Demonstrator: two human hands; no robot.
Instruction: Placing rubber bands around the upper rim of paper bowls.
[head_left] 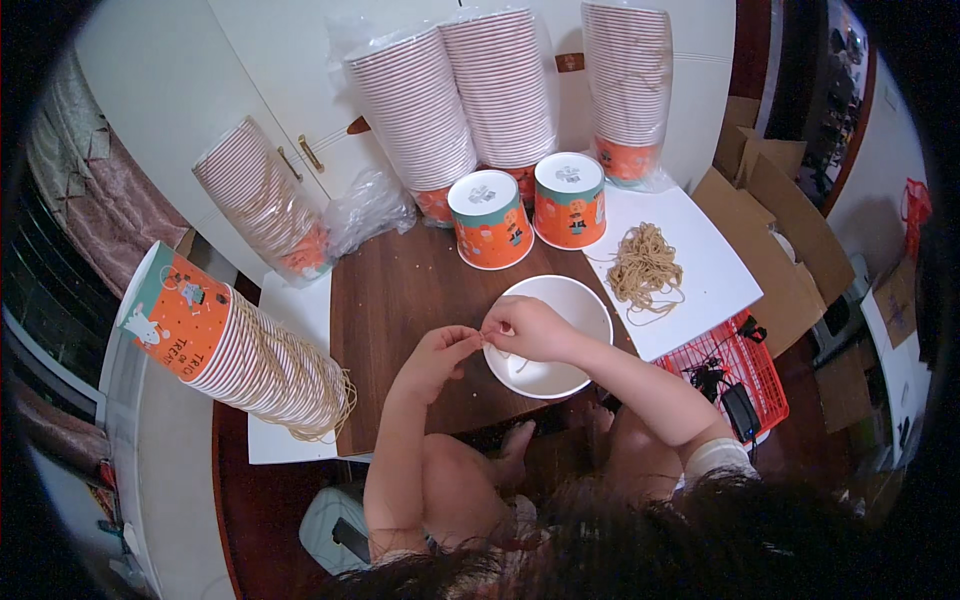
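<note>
A white-lined paper bucket [562, 372] stands with its mouth up at the front of the table, before me. Over its left rim my left hand [440, 358] and my right hand [532, 330] meet, thumbs and fingertips pinched together. They grip a thin string [518, 362], of which a short bit shows against the bucket's inside. The fingers cover most of it, so whether it is knotted cannot be seen. To the right lies a loose heap of tan strings [645, 265]. A long nested stack of buckets [250, 355] leans at the left, with strings hanging along its side.
Two upside-down orange buckets [490, 220] stand behind the open one. Tall plastic-wrapped bucket stacks [500, 90] line the back, by white cabinet doors. Another wrapped stack [262, 195] leans at the back left. A red basket [735, 385] and cardboard boxes [775, 250] are right.
</note>
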